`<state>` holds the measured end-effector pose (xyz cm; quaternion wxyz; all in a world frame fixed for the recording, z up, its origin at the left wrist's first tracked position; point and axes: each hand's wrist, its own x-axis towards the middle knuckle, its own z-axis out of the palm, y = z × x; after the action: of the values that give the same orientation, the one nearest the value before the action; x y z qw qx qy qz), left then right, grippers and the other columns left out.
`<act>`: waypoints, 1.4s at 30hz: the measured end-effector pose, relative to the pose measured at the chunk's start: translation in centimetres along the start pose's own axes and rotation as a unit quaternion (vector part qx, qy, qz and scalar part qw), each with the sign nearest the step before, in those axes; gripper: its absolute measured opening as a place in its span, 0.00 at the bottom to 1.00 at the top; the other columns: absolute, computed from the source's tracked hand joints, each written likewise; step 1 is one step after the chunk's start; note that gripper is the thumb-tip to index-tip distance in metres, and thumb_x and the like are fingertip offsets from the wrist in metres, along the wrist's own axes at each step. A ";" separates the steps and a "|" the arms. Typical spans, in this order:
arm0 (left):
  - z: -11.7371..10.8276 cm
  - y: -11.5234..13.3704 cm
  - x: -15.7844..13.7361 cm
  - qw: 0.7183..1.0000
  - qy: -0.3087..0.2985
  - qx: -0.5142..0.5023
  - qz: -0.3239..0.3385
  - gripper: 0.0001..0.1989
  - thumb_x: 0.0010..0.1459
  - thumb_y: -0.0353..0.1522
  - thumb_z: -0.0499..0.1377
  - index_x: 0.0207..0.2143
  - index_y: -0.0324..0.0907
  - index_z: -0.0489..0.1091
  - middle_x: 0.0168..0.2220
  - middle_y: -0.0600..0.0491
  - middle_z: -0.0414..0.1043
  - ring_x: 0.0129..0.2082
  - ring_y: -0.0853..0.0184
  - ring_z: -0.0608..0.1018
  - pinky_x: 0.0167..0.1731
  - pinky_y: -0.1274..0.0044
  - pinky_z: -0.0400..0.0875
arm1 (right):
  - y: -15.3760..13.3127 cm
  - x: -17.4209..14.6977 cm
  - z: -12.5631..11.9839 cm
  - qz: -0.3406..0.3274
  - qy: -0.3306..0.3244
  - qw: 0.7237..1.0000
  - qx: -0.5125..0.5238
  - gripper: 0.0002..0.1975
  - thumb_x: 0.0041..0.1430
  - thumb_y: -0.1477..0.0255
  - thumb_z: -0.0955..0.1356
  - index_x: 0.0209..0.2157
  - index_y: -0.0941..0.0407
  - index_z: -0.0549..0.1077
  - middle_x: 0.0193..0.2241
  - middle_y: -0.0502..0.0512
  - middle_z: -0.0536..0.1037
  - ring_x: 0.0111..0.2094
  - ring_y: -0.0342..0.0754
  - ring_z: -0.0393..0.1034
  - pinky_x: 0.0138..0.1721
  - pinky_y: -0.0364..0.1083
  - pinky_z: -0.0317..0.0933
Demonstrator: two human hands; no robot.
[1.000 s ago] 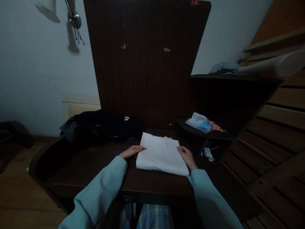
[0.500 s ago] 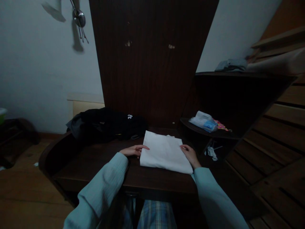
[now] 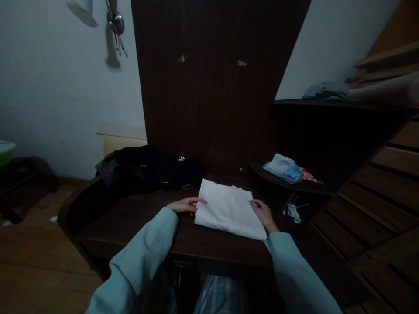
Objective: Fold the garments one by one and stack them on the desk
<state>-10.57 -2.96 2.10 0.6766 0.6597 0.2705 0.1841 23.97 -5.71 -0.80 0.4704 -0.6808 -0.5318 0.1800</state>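
Note:
A folded white cloth (image 3: pixel 231 209) lies on the dark wooden desk (image 3: pixel 131 222), its near edge slanting down to the right. My left hand (image 3: pixel 187 205) is at the cloth's left edge, thumb on top and the other fingers curled against its side. On the opposite edge, my right hand (image 3: pixel 263 214) grips the cloth, fingertips bent over its border and partly hidden. A shallow crease runs down the cloth between the hands. A small pale corner shows behind its far edge.
Black clothing (image 3: pixel 150 168) is heaped at the desk's back left. To the right, a corner shelf (image 3: pixel 262 172) bears a plastic packet (image 3: pixel 283 168) and a pink patterned item (image 3: pixel 309 175). A dark upright panel (image 3: pixel 209 96) stands behind the desk. Wooden slats (image 3: pixel 376 187) rise at far right.
The view has shifted slightly, so everything appears a little farther right. A crease has formed in the middle of the cloth; both hands stay at its edges.

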 end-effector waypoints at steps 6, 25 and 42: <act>0.0 -0.3 0.3 1.000 0.012 -0.001 -0.006 0.27 0.43 0.31 0.61 0.49 0.42 0.62 0.23 0.59 0.64 0.19 0.77 0.65 0.21 0.83 0.58 | 0.3 0.1 0.1 -0.009 0.006 1.000 0.003 0.14 0.38 0.62 0.65 0.26 0.55 0.74 0.28 0.55 0.76 0.33 0.51 0.69 0.35 0.47 0.60; 0.4 0.3 0.4 0.999 0.049 0.003 -0.017 0.23 0.43 0.27 0.54 0.45 0.35 0.66 0.21 0.58 0.59 0.17 0.78 0.56 0.17 0.81 0.45 | 0.6 0.2 0.4 -0.026 0.031 0.999 0.010 0.14 0.37 0.67 0.66 0.29 0.58 0.74 0.29 0.56 0.76 0.31 0.49 0.68 0.34 0.47 0.61; 0.9 -0.1 0.8 0.990 0.133 -0.039 0.016 0.24 0.41 0.29 0.55 0.46 0.36 0.67 0.21 0.58 0.61 0.16 0.78 0.56 0.16 0.83 0.45 | -0.2 -0.3 0.2 -0.026 0.047 0.998 0.044 0.18 0.37 0.63 0.65 0.32 0.58 0.72 0.30 0.57 0.75 0.31 0.49 0.68 0.33 0.47 0.61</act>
<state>-9.44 -3.22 1.92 0.6567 0.6071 0.3401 0.2908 23.57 -5.91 -0.82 0.5289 -0.6534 -0.5180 0.1583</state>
